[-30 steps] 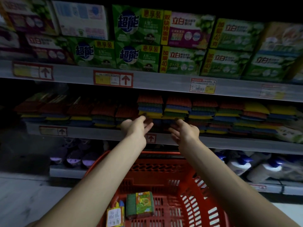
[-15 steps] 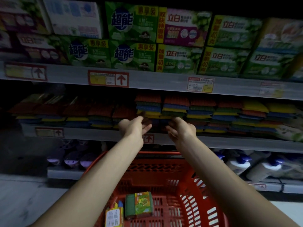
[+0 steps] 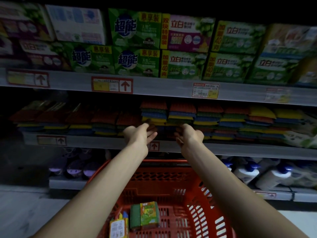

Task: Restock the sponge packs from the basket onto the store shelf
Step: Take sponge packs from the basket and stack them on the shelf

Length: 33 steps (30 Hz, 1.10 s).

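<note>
Stacks of red, blue, yellow and green sponge packs fill the middle store shelf. My left hand and my right hand reach into a dark gap low in the stacks. Between them lies a dark sponge pack. My left thumb and fingers pinch its left end, and my right fingers curl at its right end. Below my arms stands the red basket. It holds a green sponge pack and a smaller colourful pack.
Green and purple soap boxes line the shelf above, with price tags on its edge. White bottles and purple items sit on the low shelf. Grey floor lies to the left.
Both hands have edged slightly deeper into the shelf gap. My right fingers have curled more. The basket and its packs have not moved.
</note>
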Available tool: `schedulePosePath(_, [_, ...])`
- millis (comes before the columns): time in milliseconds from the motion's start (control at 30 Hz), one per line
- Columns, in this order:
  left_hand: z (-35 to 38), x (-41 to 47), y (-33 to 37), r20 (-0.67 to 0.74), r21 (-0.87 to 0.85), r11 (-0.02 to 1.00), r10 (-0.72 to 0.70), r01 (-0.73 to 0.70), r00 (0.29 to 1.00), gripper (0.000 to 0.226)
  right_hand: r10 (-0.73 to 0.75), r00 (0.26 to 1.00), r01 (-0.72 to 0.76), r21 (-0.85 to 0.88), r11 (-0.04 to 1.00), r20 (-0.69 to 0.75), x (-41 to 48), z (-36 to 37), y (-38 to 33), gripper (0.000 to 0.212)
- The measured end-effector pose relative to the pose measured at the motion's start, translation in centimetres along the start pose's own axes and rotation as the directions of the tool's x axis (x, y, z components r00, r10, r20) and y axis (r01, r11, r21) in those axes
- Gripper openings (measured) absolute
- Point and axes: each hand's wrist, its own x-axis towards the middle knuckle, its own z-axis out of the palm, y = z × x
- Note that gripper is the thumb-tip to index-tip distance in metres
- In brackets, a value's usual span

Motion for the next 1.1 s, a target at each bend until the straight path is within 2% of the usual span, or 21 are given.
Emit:
schedulePosePath(133, [0.0,0.1,-0.1,-0.006,0.012,1.0,0.012,-0.011,1.0,0.032,-0.015,1.0,0.015,-0.005,1.0,0.001,0.1,-0.1,-0.1,0.03])
schedulePosePath(267, [0.0,0.1,-0.2,0.004,0.01,1.0,0.002,-0.002,1.0,0.012,-0.012,1.0,0.012,0.003,1.0,0.022,-0.1,-0.3,-0.1,0.033])
schedulePosePath(367, [-0.1,0.0,-0.1,0.025,0.013,1.0,0.006,-0.007,1.0,0.009,0.004,0.999,-0.004,0.0,1.0,0.054,-0.1,-0.6,0.0,0.038])
schedulePosePath(400, [-0.2,0.0,-0.1,0.033,0.019,1.0,0.012,-0.013,0.999,0.017,0.006,0.997,-0.006,-0.005,1.0,0.072,-0.2,-0.7,0.1,0.038])
schedulePosePath(467, [-0.6,-0.1,-0.1,0.053,0.054,0.998,0.033,-0.036,0.998,0.025,-0.001,0.994,0.001,-0.004,1.0,0.107,-0.1,-1.1,0.1,0.032])
schedulePosePath(600, [-2.2,-1.3,-0.3,0.17,0.203,0.968,0.114,-0.148,0.979,0.012,0.016,0.985,-0.009,-0.041,0.999,0.174,-1.1,-2.5,0.2,0.03])
schedulePosePath(700, [-3.9,-2.7,-0.4,0.266,0.325,0.901,0.206,-0.289,0.942,0.009,-0.025,0.966,0.067,-0.152,0.986,0.258,-2.7,-3.8,0.3,0.024])
schedulePosePath(833, [-6.8,-4.3,-0.5,0.394,0.435,0.786,0.271,-0.438,0.878,0.004,-0.068,0.909,0.196,-0.279,0.94,0.41,-4.9,-5.5,0.6,0.026])
schedulePosePath(1000, [-11.1,-5.8,-1.2,0.571,0.506,0.605,0.3,-0.615,0.764,0.009,-0.119,0.834,0.397,-0.437,0.807,0.538,-7.2,-7.4,1.7,0.037])
schedulePosePath(1100, [-14.3,-5.7,-2.5,0.642,0.568,0.454,0.276,-0.686,0.715,0.015,-0.074,0.792,0.475,-0.536,0.698,0.606,-7.4,-8.8,3.6,0.051])
